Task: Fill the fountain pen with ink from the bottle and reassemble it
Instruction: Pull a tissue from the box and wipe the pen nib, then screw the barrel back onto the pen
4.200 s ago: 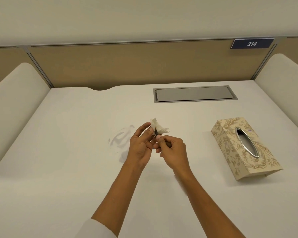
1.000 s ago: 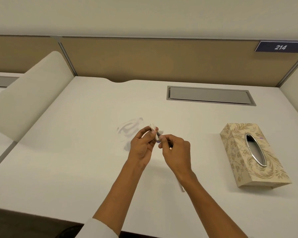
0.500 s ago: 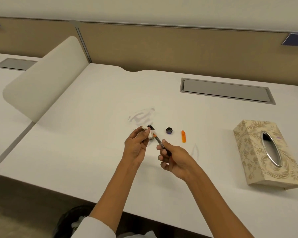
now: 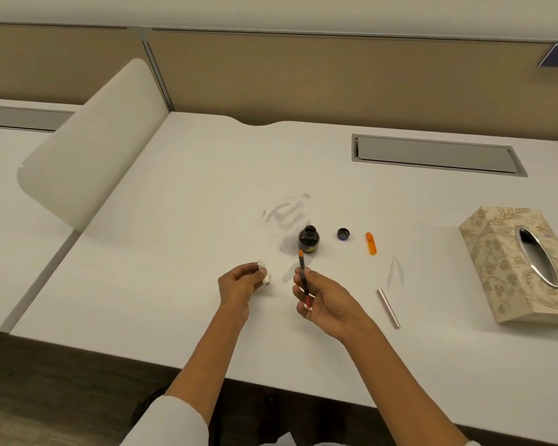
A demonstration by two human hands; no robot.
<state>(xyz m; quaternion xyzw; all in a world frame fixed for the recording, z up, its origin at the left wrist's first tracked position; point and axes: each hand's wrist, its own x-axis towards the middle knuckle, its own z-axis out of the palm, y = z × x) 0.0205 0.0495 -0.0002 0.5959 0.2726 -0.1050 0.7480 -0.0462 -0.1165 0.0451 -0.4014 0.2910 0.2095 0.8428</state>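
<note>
My right hand [image 4: 327,299] holds the thin inner part of the fountain pen [image 4: 303,278], its orange tip pointing up toward the open dark ink bottle [image 4: 308,239] just beyond. To its left, my left hand [image 4: 239,286] pinches a crumpled white tissue [image 4: 264,276]. On the white desk [image 4: 174,252] lie the bottle's dark cap [image 4: 343,234], an orange pen piece [image 4: 370,243] and a silver pen barrel [image 4: 388,308], all to the right of the bottle.
A patterned tissue box [image 4: 522,268] stands at the right edge. A grey cable hatch [image 4: 435,155] is set into the back of the desk. A rounded white divider [image 4: 91,140] rises at the left, with a tan partition wall behind.
My hands have drawn apart: the left took the tissue off the pen tip and moved left. The view tilted down, bringing the ink bottle and silver barrel into sight.
</note>
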